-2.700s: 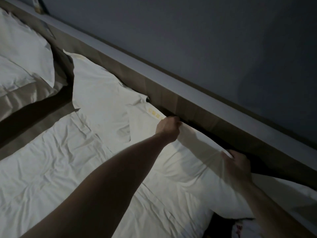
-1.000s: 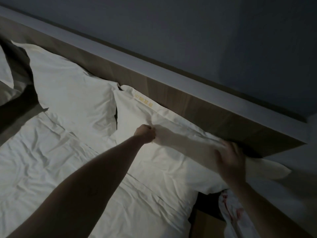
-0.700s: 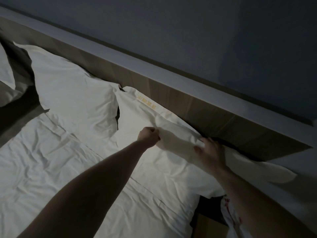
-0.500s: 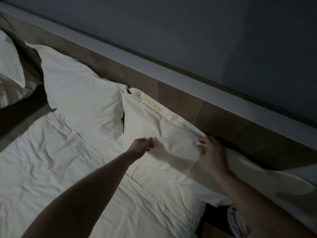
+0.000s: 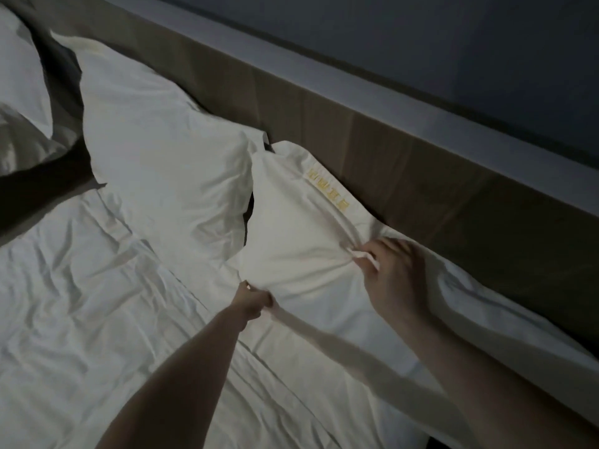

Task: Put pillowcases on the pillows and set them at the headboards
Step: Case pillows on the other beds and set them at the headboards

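A white pillow (image 5: 301, 241) in a pillowcase with yellow embroidered lettering lies against the wooden headboard (image 5: 405, 163). My left hand (image 5: 254, 301) pinches the case's near edge. My right hand (image 5: 393, 275) pinches a fold of the case near the headboard side. A second cased white pillow (image 5: 162, 147) leans on the headboard just to the left, touching the first.
The crumpled white sheet (image 5: 81, 303) covers the bed below the pillows. Another bed's pillow (image 5: 19, 79) sits at far left across a dark gap (image 5: 39, 189). A grey ledge (image 5: 389, 92) tops the headboard below a dark wall.
My left hand has slid down to the pillow's near edge. My right hand has come left along the headboard side and gathered a fold. The view has shifted closer.
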